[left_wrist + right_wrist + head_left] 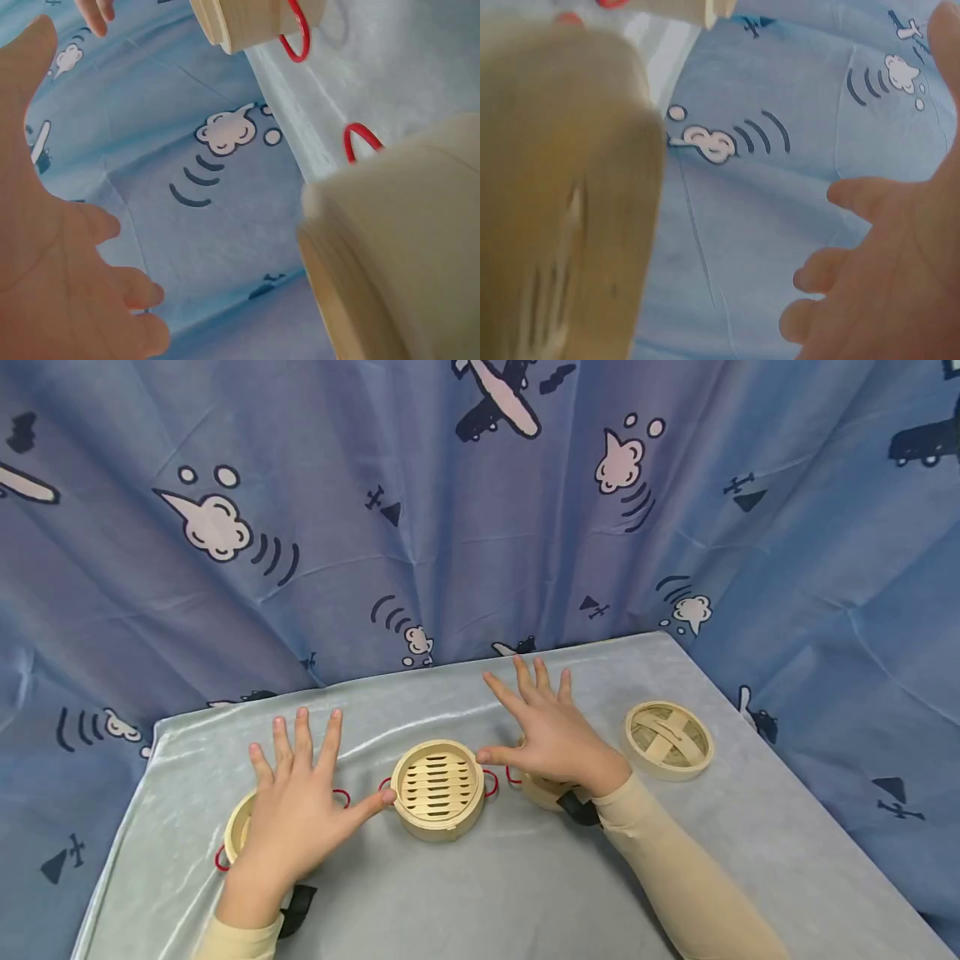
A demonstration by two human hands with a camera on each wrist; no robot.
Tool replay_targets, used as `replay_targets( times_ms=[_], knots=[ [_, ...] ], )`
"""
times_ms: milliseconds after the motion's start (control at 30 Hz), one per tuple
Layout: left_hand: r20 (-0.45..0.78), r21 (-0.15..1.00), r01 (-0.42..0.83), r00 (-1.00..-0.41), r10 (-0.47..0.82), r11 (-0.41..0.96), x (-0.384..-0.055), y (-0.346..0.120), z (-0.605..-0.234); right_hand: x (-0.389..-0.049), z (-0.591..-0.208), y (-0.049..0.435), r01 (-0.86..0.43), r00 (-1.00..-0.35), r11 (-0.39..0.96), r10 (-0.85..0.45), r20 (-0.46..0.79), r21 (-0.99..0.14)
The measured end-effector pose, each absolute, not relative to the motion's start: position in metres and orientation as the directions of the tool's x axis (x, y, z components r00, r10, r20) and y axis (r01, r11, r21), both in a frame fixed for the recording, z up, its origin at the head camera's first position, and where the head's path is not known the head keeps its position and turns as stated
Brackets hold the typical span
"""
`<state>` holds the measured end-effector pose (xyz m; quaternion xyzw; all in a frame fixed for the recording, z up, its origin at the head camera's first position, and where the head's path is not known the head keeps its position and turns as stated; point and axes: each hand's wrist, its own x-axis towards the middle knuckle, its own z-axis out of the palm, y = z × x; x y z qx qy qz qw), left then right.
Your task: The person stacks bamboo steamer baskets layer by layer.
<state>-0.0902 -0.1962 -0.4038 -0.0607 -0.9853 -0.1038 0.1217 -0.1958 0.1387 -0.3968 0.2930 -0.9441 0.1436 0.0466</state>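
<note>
Both hands are raised over the table with fingers spread, holding nothing. The left hand (296, 814) covers much of the left bamboo steamer basket (238, 828), whose red handles show on either side; its thumb tip overlaps the middle basket's left rim. That middle steamer basket (435, 833) has a slatted floor and red handles. The right hand (551, 735) hides part of a third steamer basket (542, 792), and its thumb tip overlaps the middle basket's right rim. Whether the thumbs touch it I cannot tell. In the wrist views, the left basket (412, 225) and right basket (570, 165) loom close.
A round bamboo steamer lid (669, 739) with crossed strips and a curved handle lies at the right of the table. A pale grey cloth (495, 893) covers the tabletop. Behind it hangs a blue curtain (465, 527) with airplane and cloud prints.
</note>
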Motion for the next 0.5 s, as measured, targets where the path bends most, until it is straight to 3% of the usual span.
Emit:
replay_targets(
  times_ms=[500],
  knots=[
    [0.231,0.184,0.1,-0.971,0.056,0.978,-0.08,-0.224,-0.409,-0.189,-0.411,0.117,-0.606,-0.794,0.755,-0.591,0.142,-0.251]
  ],
)
